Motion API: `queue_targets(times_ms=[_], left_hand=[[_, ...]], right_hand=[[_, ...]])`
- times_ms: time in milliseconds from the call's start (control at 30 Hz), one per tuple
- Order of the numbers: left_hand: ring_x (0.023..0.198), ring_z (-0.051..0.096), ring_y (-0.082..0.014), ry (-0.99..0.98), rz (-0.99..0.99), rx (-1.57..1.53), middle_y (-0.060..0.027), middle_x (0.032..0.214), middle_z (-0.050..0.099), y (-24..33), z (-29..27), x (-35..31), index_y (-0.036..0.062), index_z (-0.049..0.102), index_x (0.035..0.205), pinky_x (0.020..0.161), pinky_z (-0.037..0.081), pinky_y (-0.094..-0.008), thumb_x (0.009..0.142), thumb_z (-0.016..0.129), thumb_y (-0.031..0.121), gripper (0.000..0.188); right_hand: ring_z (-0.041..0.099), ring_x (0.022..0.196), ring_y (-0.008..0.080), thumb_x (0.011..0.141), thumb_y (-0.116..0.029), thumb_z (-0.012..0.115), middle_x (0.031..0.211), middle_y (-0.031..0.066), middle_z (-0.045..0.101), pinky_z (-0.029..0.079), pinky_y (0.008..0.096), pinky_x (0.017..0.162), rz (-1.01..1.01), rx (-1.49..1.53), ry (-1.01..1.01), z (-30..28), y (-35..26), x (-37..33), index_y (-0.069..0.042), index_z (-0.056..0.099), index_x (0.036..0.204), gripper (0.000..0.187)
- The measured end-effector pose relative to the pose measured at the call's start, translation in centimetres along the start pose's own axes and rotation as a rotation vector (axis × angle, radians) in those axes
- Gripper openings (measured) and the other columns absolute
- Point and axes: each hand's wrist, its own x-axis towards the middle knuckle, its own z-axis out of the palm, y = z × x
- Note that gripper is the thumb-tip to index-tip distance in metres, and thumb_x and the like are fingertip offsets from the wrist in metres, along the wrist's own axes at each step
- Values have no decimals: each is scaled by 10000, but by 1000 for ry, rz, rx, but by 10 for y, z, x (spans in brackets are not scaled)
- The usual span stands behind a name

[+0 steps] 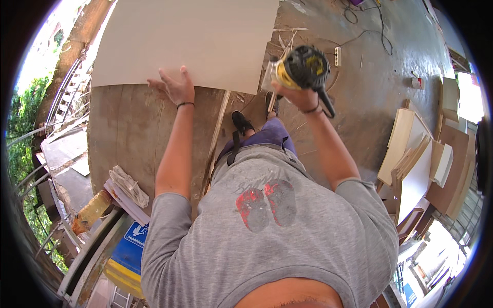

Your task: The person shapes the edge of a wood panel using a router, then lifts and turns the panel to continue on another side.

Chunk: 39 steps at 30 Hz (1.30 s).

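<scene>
A large pale, smooth board point(185, 41) lies on a brown wooden worktop point(128, 118), its near edge running just ahead of me. My left hand point(177, 90) is over that near edge with its fingers spread, and nothing is in it; whether it touches the board I cannot tell. Off the board's right corner, my right hand point(299, 96) grips a black and yellow trim router point(303, 69), held up in the air. A clear plastic part shows on the router's left side. The router hides some of my right fingers.
A white power strip point(337, 56) and black cable point(382, 38) lie on the floor at right. Wooden panels point(413, 164) lean in a stack at far right. Thin wood strips point(220, 120) lie along the worktop's side. A crumpled cloth point(128, 187) is at lower left.
</scene>
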Motion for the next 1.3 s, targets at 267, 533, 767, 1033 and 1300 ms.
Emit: queue_targets(times_ms=[267, 533, 767, 1033, 1300], left_hand=[[1461, 25, -287, -73, -149, -141, -196, 1566, 66, 5, -6, -21, 20, 34, 1499, 1162, 5, -494, 841, 458, 698, 1036], [1435, 180, -313, -87, -194, -92, -175, 1558, 153, 17, -8, -27, 20, -12, 1499, 1166, -18, -489, 848, 427, 693, 1035], [1440, 172, -297, -45, -192, -109, -177, 1559, 156, 14, 0, -27, 9, -5, 1499, 1156, -38, -502, 857, 442, 656, 1015], [1443, 159, -303, -34, -165, -103, -175, 1563, 142, 17, -1, -27, -3, 9, 1496, 1154, -28, -515, 876, 436, 641, 990], [1454, 116, -282, -70, -183, -112, -181, 1568, 102, 15, -4, -27, -18, 8, 1490, 1164, -25, -489, 883, 433, 634, 987]], right_hand=[[653, 961, 221, 658, -367, 820, 1043, 63, 683, 517, 340, 855, 150, 219, 10, 42, 54, 46, -134, 676, 1060, 486], [659, 962, 217, 670, -382, 809, 1018, 55, 695, 518, 342, 856, 145, 215, -4, 39, 47, 66, -161, 687, 1049, 455], [681, 872, 199, 655, -346, 833, 936, 44, 715, 538, 322, 817, 151, 230, -37, 48, 43, 43, -131, 706, 996, 423], [658, 913, 151, 616, -260, 865, 997, 93, 691, 512, 297, 854, 339, 528, -89, 61, -3, -36, -27, 655, 1040, 528], [645, 965, 215, 600, -246, 858, 1085, 123, 650, 494, 315, 881, 85, 174, -60, 57, -20, -64, -23, 609, 1125, 622]])
